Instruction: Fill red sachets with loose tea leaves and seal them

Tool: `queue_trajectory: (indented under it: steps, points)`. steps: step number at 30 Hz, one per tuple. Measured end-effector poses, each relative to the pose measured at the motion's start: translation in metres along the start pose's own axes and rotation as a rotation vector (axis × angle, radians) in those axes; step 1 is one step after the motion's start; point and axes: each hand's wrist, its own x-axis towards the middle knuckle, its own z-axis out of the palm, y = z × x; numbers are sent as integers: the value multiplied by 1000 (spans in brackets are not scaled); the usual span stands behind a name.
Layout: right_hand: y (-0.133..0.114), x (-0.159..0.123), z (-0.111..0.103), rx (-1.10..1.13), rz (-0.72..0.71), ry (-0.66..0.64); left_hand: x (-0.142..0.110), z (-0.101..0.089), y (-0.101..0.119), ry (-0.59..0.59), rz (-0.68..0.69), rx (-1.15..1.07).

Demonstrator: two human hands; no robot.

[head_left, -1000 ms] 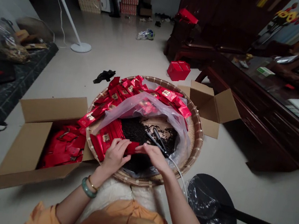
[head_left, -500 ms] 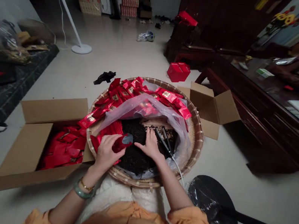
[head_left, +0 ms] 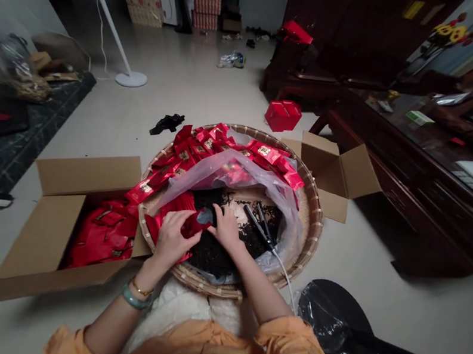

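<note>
The right grip (head_left: 226, 230) has moved left toward the red pouch (head_left: 192, 226); whether it holds anything I cannot tell. The left grip (head_left: 172, 236) pinches that pouch, mouth open; a slack pinch could drop it onto the dark leaves (head_left: 214, 258) below. Beneath both grips sits a bamboo tray (head_left: 314, 238); leftward, a carton (head_left: 44, 229) on pale floor (head_left: 214, 95).

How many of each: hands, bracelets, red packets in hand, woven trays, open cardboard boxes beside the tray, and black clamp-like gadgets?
Hands: 2 (left hand, right hand)
Bracelets: 2 (green bangle, gold bracelet)
Red packet in hand: 1
Woven tray: 1
Open cardboard boxes: 2 (left box, right box)
Clamp-like gadget: 1
Total: 9
</note>
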Motion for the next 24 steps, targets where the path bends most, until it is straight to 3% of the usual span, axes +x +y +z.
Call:
queue_trajectory:
  steps: [6,9,11,13,16,18,21,24]
  points:
    - [18,-5,-1,219,-54,-9,0,5,0,8,-12,15]
    - [23,-3,-3,428,-39,67,0,7,1,2,-22,17]
    - [24,-2,-5,617,44,157,0,7,1,-3,-29,16]
    - [24,-1,-9,873,216,207,0,8,0,-4,-39,19]
    - [25,-3,-19,1394,530,62,0,10,0,-8,-51,19]
    - [25,-7,-27,1731,657,-79,1,12,1,-7,-41,11]
    - [24,-12,-38,2050,701,-137,2,13,2,-2,-13,-9]
    - [21,-16,-46,2158,701,-128,4,13,6,-6,0,-23]
